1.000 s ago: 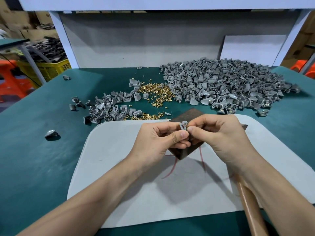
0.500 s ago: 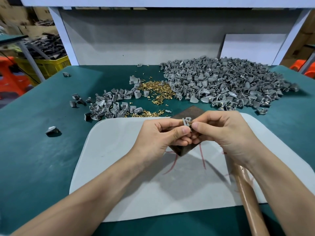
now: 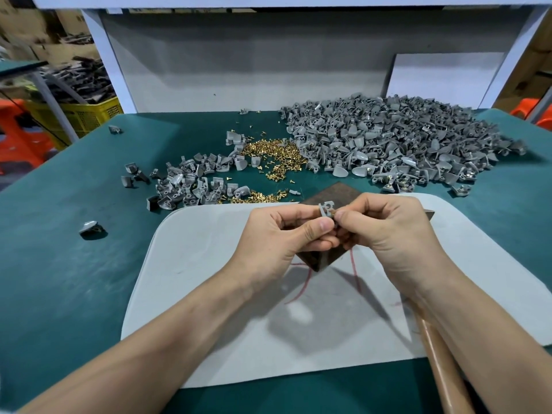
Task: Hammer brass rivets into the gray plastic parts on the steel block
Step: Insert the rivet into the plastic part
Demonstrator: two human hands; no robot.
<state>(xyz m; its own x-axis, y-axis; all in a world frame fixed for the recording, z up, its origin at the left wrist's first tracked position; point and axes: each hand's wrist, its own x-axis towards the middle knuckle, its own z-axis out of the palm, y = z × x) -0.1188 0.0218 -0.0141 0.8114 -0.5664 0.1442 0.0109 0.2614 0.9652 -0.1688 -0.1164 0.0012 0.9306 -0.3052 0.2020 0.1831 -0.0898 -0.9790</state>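
Seen from the head view, this looks like the fitting step, with hammering not yet begun. The left hand (image 3: 280,234) pinches the gray plastic part (image 3: 326,209) just above the steel block (image 3: 334,194). The right hand (image 3: 388,234) pinches its other edge, fingers narrowed; I cannot tell whether a rivet sits there. Next the part must go down on the block, and the hammer handle (image 3: 442,363) be taken up.

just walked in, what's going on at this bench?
A person pinches one gray part between the left hand and right hand, over the steel block on the white mat, apparently fitting a rivet, which is too small to make out. No hammering now: the hammer handle lies unheld under the right forearm. Loose brass rivets sit behind the block, between a small pile and a large pile of parts.
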